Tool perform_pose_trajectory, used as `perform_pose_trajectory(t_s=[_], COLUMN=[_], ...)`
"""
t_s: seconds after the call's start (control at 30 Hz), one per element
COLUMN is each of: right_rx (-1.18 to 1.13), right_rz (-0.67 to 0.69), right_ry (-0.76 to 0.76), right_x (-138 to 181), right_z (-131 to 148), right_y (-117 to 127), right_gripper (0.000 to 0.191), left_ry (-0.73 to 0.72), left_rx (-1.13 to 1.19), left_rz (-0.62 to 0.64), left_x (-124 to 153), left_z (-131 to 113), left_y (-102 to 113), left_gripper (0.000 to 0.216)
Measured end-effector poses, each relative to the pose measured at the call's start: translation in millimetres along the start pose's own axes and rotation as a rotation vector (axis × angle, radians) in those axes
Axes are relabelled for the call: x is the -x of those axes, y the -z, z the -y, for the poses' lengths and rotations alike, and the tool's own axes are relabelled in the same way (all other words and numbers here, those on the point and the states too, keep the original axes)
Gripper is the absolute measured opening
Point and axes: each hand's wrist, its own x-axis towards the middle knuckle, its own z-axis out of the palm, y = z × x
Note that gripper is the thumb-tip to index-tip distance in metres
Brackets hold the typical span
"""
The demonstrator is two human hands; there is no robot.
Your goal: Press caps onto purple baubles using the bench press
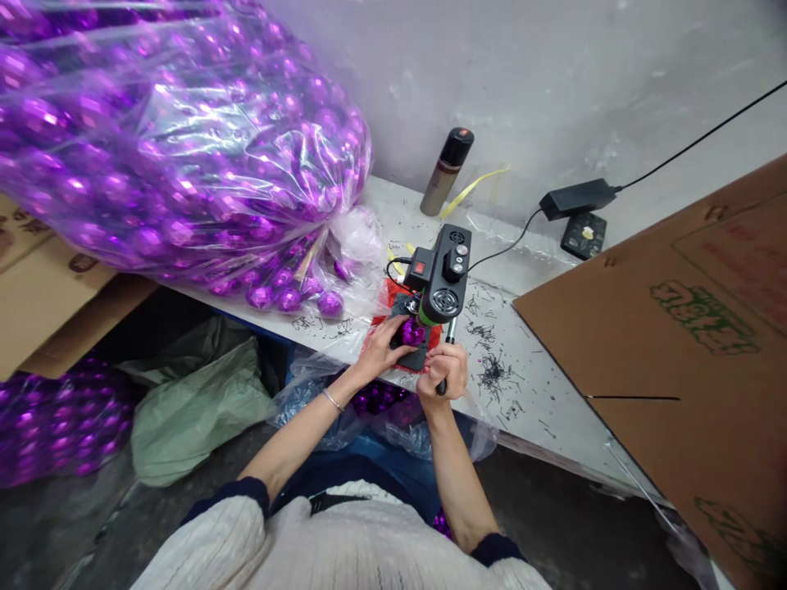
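Observation:
A small black bench drill point(443, 274) stands on a white table point(534, 385). Under its head sits a shiny purple ball point(412, 332) on the drill's base. My left hand point(382, 348) pinches the ball from the left and holds it in place. My right hand point(443, 370) is closed round the drill's black lever handle, just right of the ball. A thin bracelet circles my left wrist.
A huge clear bag of purple balls point(166, 139) fills the table's left. More purple balls lie in bags below point(49, 426). A spray can point(447, 170), a power adapter point(576, 198) and a large cardboard sheet point(689, 360) are at the right. Dark shavings point(492, 369) litter the tabletop.

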Motion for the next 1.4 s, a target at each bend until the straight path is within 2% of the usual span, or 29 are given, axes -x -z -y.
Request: perform_pose_trajectory(t_s=[0.2,0.37,0.43,0.57,0.63,0.7,0.77,0.83,0.9,0.93,1.0,1.03,1.07,1.13,1.17,1.27,1.33,1.4], right_rx=[0.023,0.048,0.031,0.007,-0.012,-0.027,-0.025,-0.011,-0.003,-0.005,-0.011,-0.012,-0.012,-0.011,-0.014,-0.022,-0.021,-0.018], right_rz=[-0.034,0.01,0.002,-0.02,0.003,0.015,0.018,0.022,0.028,0.028,0.022,0.019,0.015,0.01,0.008,0.004,0.004,0.006], right_ry=[0.018,0.151,0.112,-0.089,-0.15,-0.159,-0.131,-0.099,-0.089,-0.089,-0.091,-0.092,-0.089,-0.078,-0.071,-0.059,-0.063,-0.063], right_x=[1.9,2.7,-4.6,-36.1,-50.9,-57.7,-55.6,-48.4,-41.2,-38.7,-36.5,-36.4,-36.7,-37.5,-37.6,-36.6,-35.4,-34.6], right_z=[-2.4,-5.3,-0.3,20.0,28.6,33.0,33.2,31.0,28.3,27.3,26.5,26.6,26.9,27.5,27.7,27.5,26.8,26.1], right_y=[-4.5,-5.5,-3.4,5.3,9.6,12.2,13.0,12.4,11.3,10.7,9.9,9.7,9.4,8.8,8.5,7.7,7.4,7.6], right_gripper=[0.023,0.022,0.024,0.029,0.029,0.029,0.029,0.028,0.027,0.027,0.027,0.028,0.028,0.028,0.028,0.028,0.028,0.027], left_ry=[0.038,0.068,0.077,0.096,0.062,-0.033,-0.133,-0.167,-0.151,-0.132,-0.071,-0.017,0.048,0.175,0.255,0.53,0.634,0.642], left_rx=[0.022,0.037,0.041,0.031,-0.01,-0.072,-0.146,-0.209,-0.241,-0.25,-0.273,-0.295,-0.316,-0.346,-0.377,-0.577,-0.648,-0.599], left_rz=[0.011,0.02,0.023,-0.037,-0.103,-0.118,-0.058,0.016,0.019,-0.021,-0.16,-0.246,-0.307,-0.341,-0.31,-0.017,0.13,0.149], left_x=[-0.1,-2.1,-4.9,-2.7,12.0,39.2,73.6,102.4,111.1,104.8,71.2,46.0,17.9,-39.0,-63.9,-112.1,-123.0,-122.6], left_z=[2.0,0.1,-1.4,-11.4,-21.3,-32.8,-42.8,-48.0,-45.7,-41.4,-27.4,-18.3,-8.5,11.3,19.9,36.5,39.8,38.9], left_y=[-0.9,-0.7,-0.9,3.6,10.7,19.3,25.7,27.9,29.6,32.5,45.6,55.8,67.7,92.6,103.5,122.7,125.3,125.3], left_gripper=[0.062,0.058,0.059,0.062,0.065,0.069,0.073,0.079,0.078,0.071,0.045,0.034,0.033,0.032,0.029,0.03,0.035,0.04])
